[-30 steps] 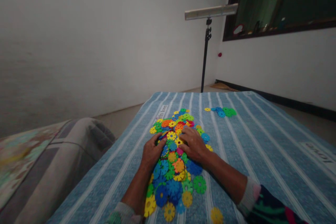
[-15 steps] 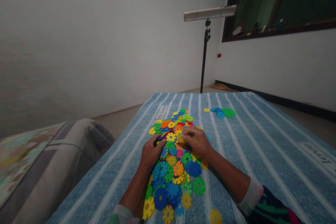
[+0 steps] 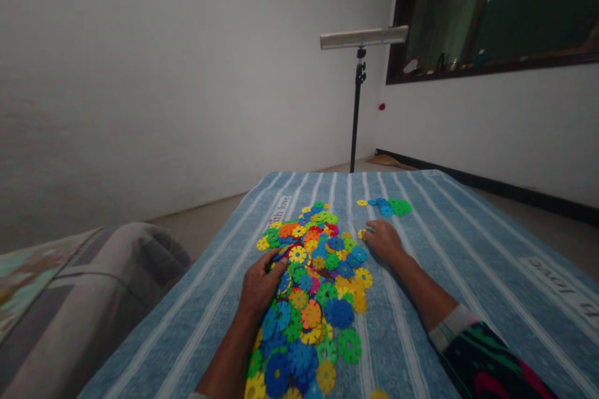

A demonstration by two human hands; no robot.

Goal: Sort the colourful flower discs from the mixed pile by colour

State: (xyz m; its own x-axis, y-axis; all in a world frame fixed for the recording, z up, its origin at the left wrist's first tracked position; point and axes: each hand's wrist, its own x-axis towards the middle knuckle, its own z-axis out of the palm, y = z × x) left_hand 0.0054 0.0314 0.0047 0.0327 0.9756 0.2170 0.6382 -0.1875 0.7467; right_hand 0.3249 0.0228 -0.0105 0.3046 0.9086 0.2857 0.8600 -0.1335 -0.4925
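A heap of flat, flower-shaped plastic discs (image 3: pixel 313 280) in several colours lies on the blue striped cloth (image 3: pixel 449 249). My left hand (image 3: pixel 259 283) rests palm down on the heap's left edge, its fingers lying over the discs and holding nothing. My right hand (image 3: pixel 384 240) is off the heap to the right, fingers curled together on a small yellow disc (image 3: pixel 362 234). Just beyond it sits a small sorted row: one yellow disc (image 3: pixel 362 202), some blue discs (image 3: pixel 381 207) and green discs (image 3: pixel 400 206).
A folded grey blanket (image 3: pixel 98 293) lies at the left beside the cloth. A light bar on a black stand (image 3: pixel 356 112) stands behind the far edge. White walls and a dark window (image 3: pixel 496 6) close the room.
My right hand has left the middle of the heap and moved right and away, towards the small sorted row, with a yellow disc. The left hand has stayed on the heap.
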